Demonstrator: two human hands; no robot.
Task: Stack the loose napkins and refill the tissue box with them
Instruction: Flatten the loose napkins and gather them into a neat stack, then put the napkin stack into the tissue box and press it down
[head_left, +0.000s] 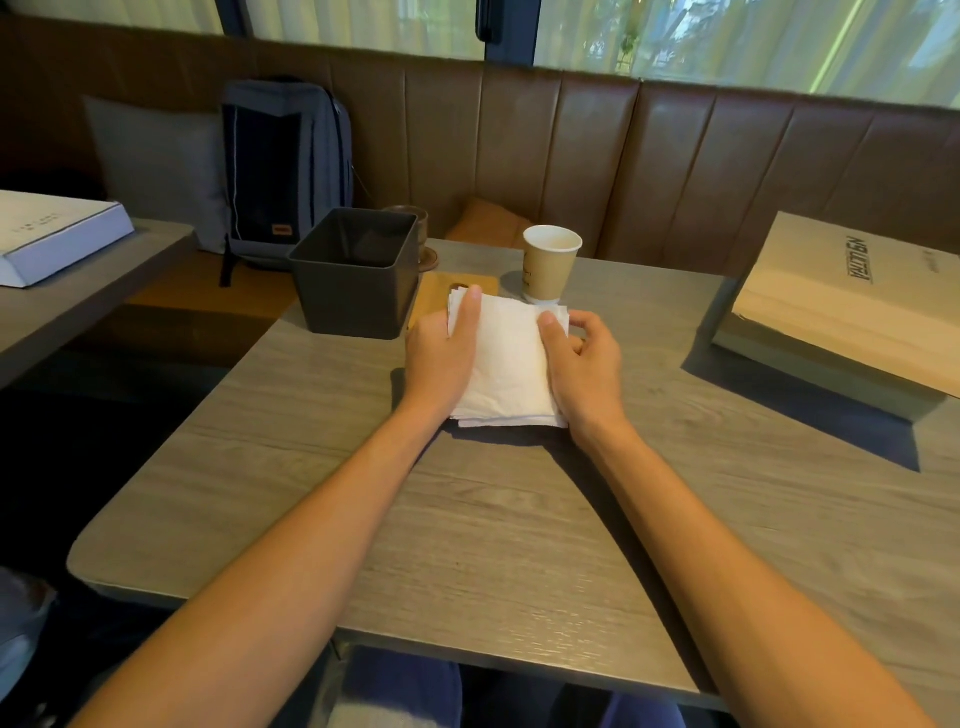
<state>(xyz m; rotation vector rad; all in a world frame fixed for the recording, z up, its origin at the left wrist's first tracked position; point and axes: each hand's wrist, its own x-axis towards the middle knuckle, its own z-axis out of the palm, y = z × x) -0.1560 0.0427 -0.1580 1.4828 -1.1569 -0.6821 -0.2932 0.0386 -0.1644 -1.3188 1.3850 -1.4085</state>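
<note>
A stack of white napkins (506, 358) lies on the grey wooden table (519, 519), between my two hands. My left hand (441, 353) holds the stack's left edge, thumb on top. My right hand (582, 358) grips the right edge, thumb on top and fingers curled beside it. The dark grey tissue box (356, 273) stands open and upright just left of and behind the stack; its inside looks empty. A tan wooden lid (441, 291) with a slot lies flat behind the napkins, partly under them.
A paper cup (550, 270) stands right behind the stack. A brown paper bag (841, 306) lies at the table's right. A small brown cup on a saucer (415, 228) sits behind the box. A backpack (285, 171) and cushion rest on the bench.
</note>
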